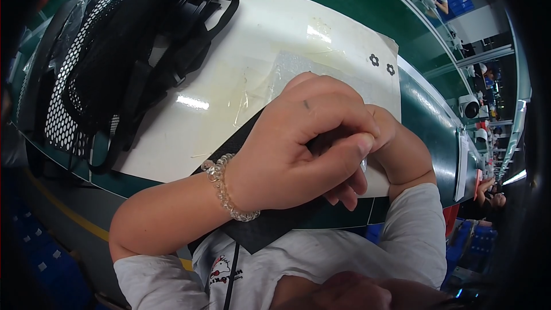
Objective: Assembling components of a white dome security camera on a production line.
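Black carbon-weave sheet point(270, 227) lying at near edge of white-covered table point(252, 40), half under hands. Left hand point(287, 149) curling shut over right hand point(387, 138), both pinching something hidden. Seems mid-peel; next needing steady pull. Black mesh bundle point(126, 51) sitting well apart.

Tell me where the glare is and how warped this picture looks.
Head view: bright glare streaks on the white mat and on the clear film beside the left hand; the green table edge bows strongly from fisheye distortion; corners fall to black; the distant background at upper right is small and soft.
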`<move>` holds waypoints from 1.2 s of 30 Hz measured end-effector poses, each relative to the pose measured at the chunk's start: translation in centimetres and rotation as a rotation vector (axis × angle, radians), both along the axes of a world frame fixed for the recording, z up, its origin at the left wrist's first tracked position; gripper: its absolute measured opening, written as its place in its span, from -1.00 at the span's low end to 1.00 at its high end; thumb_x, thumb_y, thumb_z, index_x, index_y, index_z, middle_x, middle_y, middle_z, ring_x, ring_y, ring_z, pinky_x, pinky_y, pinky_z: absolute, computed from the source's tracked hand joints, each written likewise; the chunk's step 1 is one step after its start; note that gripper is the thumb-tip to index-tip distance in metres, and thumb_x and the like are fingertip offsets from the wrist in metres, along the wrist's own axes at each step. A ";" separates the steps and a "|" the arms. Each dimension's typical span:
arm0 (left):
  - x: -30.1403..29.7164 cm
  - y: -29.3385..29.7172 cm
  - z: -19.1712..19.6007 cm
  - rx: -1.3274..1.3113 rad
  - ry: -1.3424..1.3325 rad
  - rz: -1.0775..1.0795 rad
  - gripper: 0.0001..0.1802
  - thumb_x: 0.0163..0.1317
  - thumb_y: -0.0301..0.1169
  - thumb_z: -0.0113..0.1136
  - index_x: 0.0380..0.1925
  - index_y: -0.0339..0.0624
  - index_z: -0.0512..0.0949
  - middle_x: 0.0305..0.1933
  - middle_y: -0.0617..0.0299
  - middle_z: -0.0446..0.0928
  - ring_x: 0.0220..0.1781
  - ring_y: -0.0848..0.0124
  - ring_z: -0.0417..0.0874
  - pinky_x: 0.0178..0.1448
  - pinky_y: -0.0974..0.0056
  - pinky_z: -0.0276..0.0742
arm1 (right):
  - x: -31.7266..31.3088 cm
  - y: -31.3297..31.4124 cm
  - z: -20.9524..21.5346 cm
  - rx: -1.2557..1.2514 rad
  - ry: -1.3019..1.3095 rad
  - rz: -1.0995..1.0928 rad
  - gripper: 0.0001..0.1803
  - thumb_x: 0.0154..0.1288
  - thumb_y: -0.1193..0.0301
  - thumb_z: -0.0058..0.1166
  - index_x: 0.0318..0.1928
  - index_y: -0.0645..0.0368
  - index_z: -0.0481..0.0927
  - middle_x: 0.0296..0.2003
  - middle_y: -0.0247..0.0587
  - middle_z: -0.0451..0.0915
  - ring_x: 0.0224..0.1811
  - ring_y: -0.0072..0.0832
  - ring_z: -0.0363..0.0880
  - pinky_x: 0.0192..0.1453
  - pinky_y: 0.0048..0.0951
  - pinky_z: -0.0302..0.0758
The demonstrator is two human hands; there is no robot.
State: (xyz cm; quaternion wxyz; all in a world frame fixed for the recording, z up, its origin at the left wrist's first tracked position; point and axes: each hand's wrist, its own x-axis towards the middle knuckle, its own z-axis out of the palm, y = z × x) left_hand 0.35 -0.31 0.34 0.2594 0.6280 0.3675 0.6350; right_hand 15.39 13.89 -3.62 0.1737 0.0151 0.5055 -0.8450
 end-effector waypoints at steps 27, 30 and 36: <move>0.1 0.0 0.2 -0.012 -0.051 -0.053 -0.83 0.00 -0.55 0.08 -0.35 -0.17 0.54 -0.33 0.22 0.48 -0.23 0.38 0.47 -0.10 0.33 0.37 | -1.0 -0.1 0.7 -0.087 0.127 0.154 -0.71 0.23 0.26 -0.02 -0.32 0.26 0.56 -0.33 -0.24 0.54 -0.18 -0.49 0.43 -0.01 -0.42 0.29; 0.1 0.0 0.3 -0.044 -0.065 -0.058 -0.83 0.00 -0.55 0.08 -0.35 -0.18 0.54 -0.33 0.21 0.48 -0.23 0.38 0.47 -0.10 0.33 0.37 | -0.4 -0.4 0.8 -0.015 0.054 0.055 -0.70 0.23 0.25 -0.03 -0.33 0.27 0.56 -0.34 -0.23 0.55 -0.18 -0.49 0.44 0.00 -0.42 0.29; 0.0 0.0 0.2 -0.032 -0.064 -0.062 -0.83 -0.01 -0.56 0.06 -0.36 -0.18 0.54 -0.34 0.21 0.48 -0.23 0.38 0.46 -0.09 0.32 0.36 | -1.6 -0.7 -2.2 -0.196 0.414 0.178 -0.69 0.27 0.24 -0.07 -0.34 0.25 0.58 -0.37 -0.23 0.56 -0.19 -0.46 0.45 0.01 -0.42 0.30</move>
